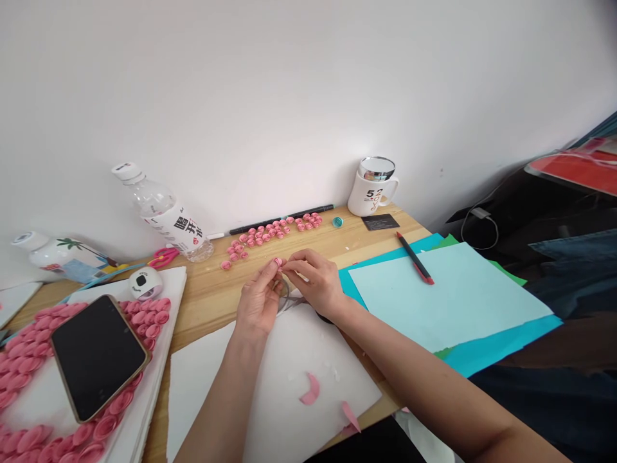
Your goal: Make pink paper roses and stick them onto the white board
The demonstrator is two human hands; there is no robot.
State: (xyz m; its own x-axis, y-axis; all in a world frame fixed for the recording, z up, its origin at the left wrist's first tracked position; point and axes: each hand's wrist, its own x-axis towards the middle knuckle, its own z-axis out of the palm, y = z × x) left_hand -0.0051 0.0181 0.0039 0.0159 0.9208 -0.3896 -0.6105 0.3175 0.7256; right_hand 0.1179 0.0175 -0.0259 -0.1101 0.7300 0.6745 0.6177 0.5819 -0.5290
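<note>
One pink curl is pinched in the left hand. The right hand is just beside it; I can't tell if it grips. More curls dot the tabletop.

I have the left hand in a pinch, thumb against fingers. Just right of the left hand is my right hand, fingers curled, tips close to it; contact I can't judge from here. My bare left forearm lies below it, my right forearm slanting in from its lower right.
</note>
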